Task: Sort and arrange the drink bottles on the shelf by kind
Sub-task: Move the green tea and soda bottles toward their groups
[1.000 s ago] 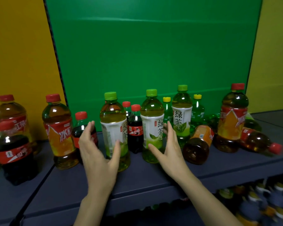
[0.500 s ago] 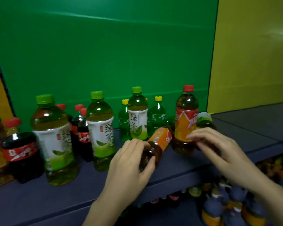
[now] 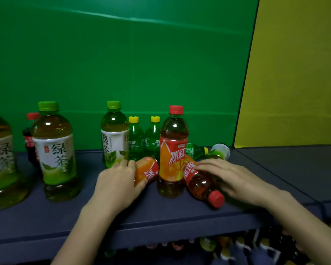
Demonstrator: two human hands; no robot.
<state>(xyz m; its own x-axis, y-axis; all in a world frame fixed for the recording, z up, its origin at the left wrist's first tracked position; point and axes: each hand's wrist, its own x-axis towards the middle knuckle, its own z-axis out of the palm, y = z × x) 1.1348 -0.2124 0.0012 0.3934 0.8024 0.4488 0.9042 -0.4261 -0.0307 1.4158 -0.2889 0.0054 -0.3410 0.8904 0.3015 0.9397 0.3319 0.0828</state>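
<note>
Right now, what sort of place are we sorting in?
Probably a staged shop shelf, not a real store: a dark blue shelf carries mixed green tea bottles and iced red tea bottles, more bottles crowd the tier below, and a green panel and a yellow panel back it.

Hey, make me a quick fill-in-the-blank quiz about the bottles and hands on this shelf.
1. The upright iced tea bottle between the two hands has a ___ cap.
2. The left hand holds an orange-labelled bottle that lies on its ___.
3. The two upright soda bottles behind have ___ caps.
4. The right hand holds a fallen bottle whose red cap points toward the ___ edge of the shelf.

Missing words: red; side; yellow; front.
</note>
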